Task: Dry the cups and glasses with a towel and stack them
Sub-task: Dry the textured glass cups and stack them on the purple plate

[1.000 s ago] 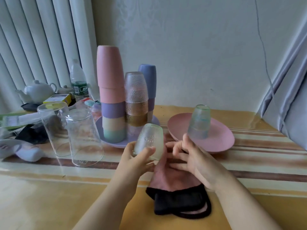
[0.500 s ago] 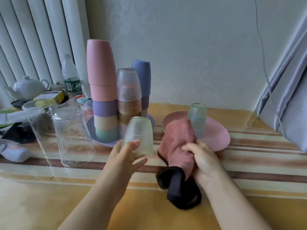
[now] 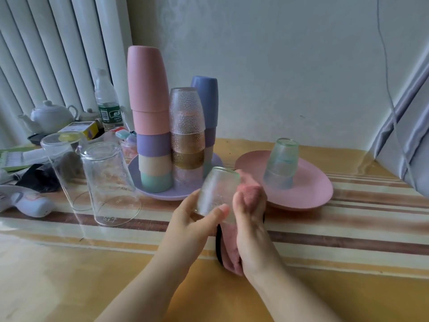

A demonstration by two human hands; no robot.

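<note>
My left hand (image 3: pixel 192 219) grips a small textured glass (image 3: pixel 218 191), held upside down above the table. My right hand (image 3: pixel 250 219) holds a pink towel (image 3: pixel 251 194) with a black edge and presses it against the glass's right side. On the purple plate (image 3: pixel 162 194) stand a stack of coloured plastic cups (image 3: pixel 151 122), a stack of textured glasses (image 3: pixel 187 129) and a blue cup stack (image 3: pixel 206 101) behind. The pink plate (image 3: pixel 308 184) carries a short stack of greenish glasses (image 3: pixel 282 163), upside down.
Two tall clear glasses (image 3: pixel 106 182) stand inverted at the left. Behind them are a water bottle (image 3: pixel 106 103), a white teapot (image 3: pixel 50 116), boxes and clutter. A grey curtain (image 3: pixel 406 140) hangs at the right. The striped table (image 3: pixel 348 228) ends at the wall.
My right hand picked the towel up from the table and brought it against the glass. My left hand kept hold of the glass and moved it slightly right.
</note>
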